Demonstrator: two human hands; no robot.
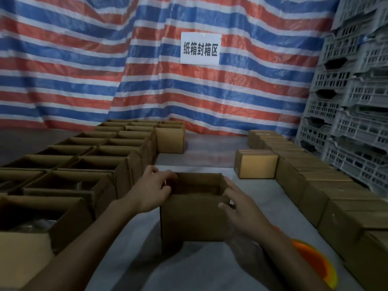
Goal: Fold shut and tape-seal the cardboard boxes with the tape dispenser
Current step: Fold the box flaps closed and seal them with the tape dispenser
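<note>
Box (pixel 193 219) interior dark, indistinct

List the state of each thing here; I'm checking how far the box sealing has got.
Middle box: top open, flaps not folded shut.
Left hand: grips the middle box's left rim.
Right hand: fingers straight, rests on its right side.
Left boxes: open.
Right boxes: closed.
Tape dispenser: lying untouched, partly behind the right arm.

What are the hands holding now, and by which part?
The left hand grips the open cardboard box by its left rim, fingers curled over it; the right hand rests on the right rim.
</note>
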